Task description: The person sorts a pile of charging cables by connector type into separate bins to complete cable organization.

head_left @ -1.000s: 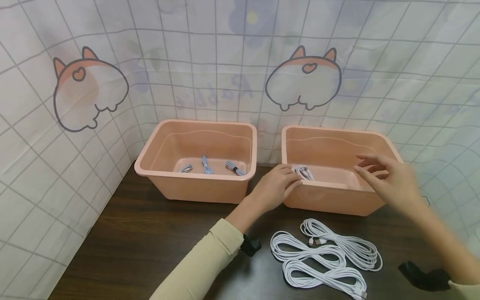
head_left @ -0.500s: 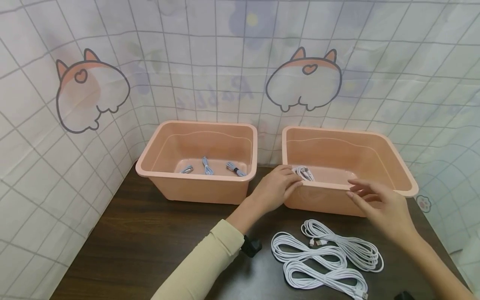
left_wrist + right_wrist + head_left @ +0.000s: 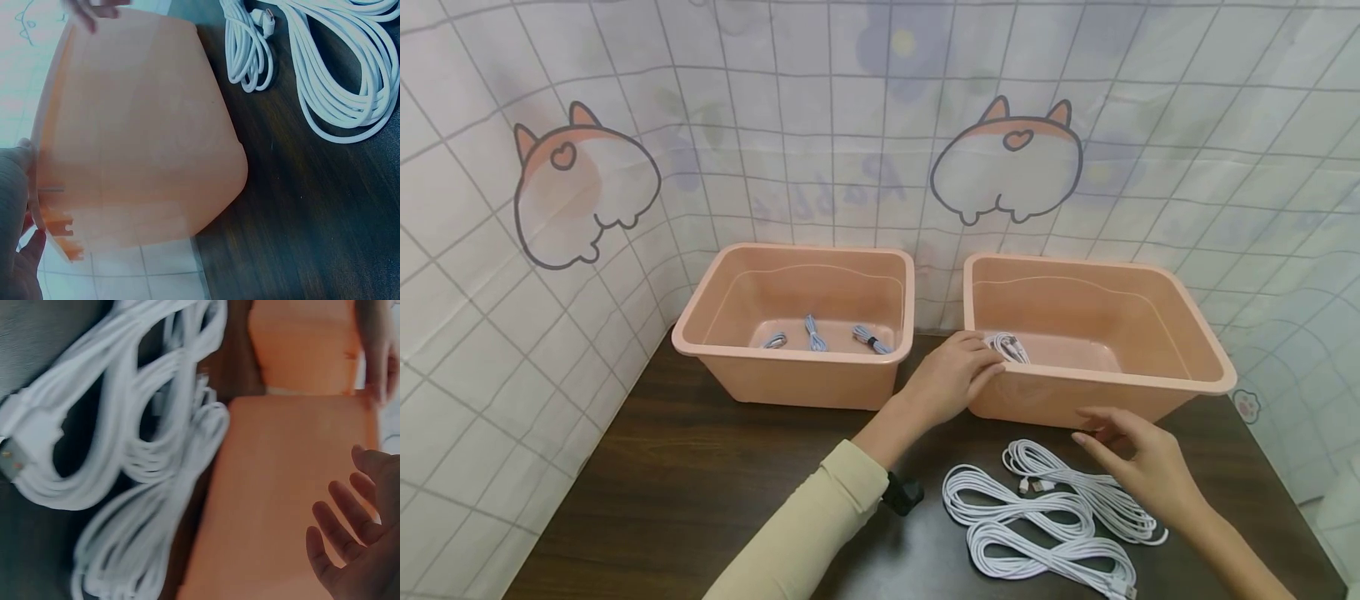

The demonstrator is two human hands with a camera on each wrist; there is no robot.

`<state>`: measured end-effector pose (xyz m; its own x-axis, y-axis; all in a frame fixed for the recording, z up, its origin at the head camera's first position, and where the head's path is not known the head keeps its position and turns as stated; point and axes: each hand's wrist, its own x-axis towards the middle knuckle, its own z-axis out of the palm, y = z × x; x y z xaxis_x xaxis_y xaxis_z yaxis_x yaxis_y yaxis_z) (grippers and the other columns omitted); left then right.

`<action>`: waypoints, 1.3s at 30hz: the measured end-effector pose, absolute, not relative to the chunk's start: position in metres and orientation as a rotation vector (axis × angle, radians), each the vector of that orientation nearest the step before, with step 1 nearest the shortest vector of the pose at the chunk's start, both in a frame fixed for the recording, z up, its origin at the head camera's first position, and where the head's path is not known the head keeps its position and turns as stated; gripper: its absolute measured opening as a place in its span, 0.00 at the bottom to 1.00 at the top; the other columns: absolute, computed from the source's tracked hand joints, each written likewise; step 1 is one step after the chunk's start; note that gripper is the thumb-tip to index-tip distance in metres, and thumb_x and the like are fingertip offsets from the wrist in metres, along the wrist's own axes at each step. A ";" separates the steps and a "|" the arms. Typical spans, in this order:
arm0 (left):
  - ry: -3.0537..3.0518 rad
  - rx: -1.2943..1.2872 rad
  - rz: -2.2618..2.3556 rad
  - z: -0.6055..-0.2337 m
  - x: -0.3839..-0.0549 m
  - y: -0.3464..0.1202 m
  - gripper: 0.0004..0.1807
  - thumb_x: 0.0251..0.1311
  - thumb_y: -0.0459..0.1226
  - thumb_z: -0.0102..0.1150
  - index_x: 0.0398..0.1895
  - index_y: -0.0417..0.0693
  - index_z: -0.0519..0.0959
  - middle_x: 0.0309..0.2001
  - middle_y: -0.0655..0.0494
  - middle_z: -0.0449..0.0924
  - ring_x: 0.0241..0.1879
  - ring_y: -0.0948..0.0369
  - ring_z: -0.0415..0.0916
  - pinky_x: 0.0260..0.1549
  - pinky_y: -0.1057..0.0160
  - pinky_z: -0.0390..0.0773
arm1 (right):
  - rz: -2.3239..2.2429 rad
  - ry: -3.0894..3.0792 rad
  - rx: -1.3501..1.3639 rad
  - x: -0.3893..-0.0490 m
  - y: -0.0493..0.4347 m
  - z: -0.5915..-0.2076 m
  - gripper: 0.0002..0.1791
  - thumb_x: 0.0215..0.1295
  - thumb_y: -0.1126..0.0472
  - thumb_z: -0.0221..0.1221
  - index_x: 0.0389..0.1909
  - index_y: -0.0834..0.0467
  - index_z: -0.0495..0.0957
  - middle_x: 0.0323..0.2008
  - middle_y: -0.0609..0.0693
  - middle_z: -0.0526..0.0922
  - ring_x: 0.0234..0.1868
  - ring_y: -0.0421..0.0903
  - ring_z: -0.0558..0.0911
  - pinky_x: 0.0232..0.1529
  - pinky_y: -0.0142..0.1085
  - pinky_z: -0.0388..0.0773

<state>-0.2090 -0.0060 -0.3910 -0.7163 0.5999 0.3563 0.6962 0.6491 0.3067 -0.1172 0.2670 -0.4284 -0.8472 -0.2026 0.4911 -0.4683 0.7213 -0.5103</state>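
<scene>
Gripping the right bin's rim (image 3: 1123, 382) with the left hand (image 3: 951, 371); right hand (image 3: 1142, 462), fingers loosely parted, holds nothing.
Near it, three cables (image 3: 1101, 493) lie bunched on the table (image 3: 700, 467); lifting one could drag another, their loops lying so close.

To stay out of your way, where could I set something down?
The widest bare patch of table lies left of the left sleeve, in front of the left bin. The right bin also looks bare inside, right of a white cable. It is crowded before that bin: three coiled cables and the right hand.
</scene>
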 end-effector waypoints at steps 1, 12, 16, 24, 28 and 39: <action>-2.649 -1.054 -0.630 -0.391 -0.209 -0.006 0.14 0.79 0.43 0.57 0.55 0.49 0.89 0.55 0.55 0.88 0.71 0.55 0.74 0.74 0.63 0.68 | 0.910 -2.531 0.515 -0.117 0.268 -0.433 0.22 0.53 0.75 0.76 0.50 0.60 0.86 0.35 0.51 0.89 0.35 0.27 0.79 0.33 0.19 0.78; -2.640 -1.049 -0.622 -0.391 -0.208 -0.006 0.15 0.79 0.43 0.57 0.54 0.48 0.89 0.55 0.55 0.88 0.70 0.55 0.75 0.74 0.63 0.69 | 0.927 -2.656 0.526 -0.120 0.281 -0.475 0.22 0.51 0.71 0.78 0.49 0.61 0.86 0.36 0.50 0.88 0.36 0.36 0.84 0.34 0.28 0.84; -2.635 -1.053 -0.631 -0.391 -0.208 -0.006 0.14 0.79 0.43 0.57 0.54 0.48 0.89 0.55 0.55 0.89 0.70 0.54 0.75 0.74 0.63 0.70 | 0.940 -2.748 0.513 -0.120 0.284 -0.481 0.20 0.55 0.67 0.78 0.49 0.61 0.87 0.39 0.50 0.90 0.38 0.40 0.86 0.39 0.35 0.87; -2.635 -1.060 -0.628 -0.391 -0.209 -0.006 0.14 0.79 0.43 0.57 0.54 0.48 0.89 0.54 0.55 0.89 0.69 0.54 0.75 0.74 0.63 0.69 | 0.980 -2.885 0.480 -0.121 0.291 -0.499 0.19 0.58 0.61 0.78 0.50 0.58 0.86 0.41 0.47 0.89 0.41 0.49 0.89 0.42 0.37 0.88; -2.629 -1.063 -0.629 -0.390 -0.208 -0.006 0.14 0.79 0.43 0.57 0.53 0.48 0.89 0.54 0.55 0.89 0.69 0.54 0.75 0.74 0.63 0.69 | 0.937 -2.923 0.481 -0.122 0.292 -0.505 0.18 0.59 0.58 0.78 0.49 0.57 0.87 0.39 0.45 0.88 0.41 0.49 0.88 0.42 0.39 0.88; -2.627 -1.059 -0.629 -0.391 -0.208 -0.007 0.14 0.79 0.43 0.57 0.53 0.48 0.89 0.53 0.55 0.89 0.69 0.54 0.75 0.74 0.63 0.69 | 0.961 -2.948 0.521 -0.127 0.292 -0.509 0.17 0.59 0.59 0.77 0.48 0.58 0.88 0.39 0.44 0.87 0.40 0.37 0.84 0.43 0.38 0.87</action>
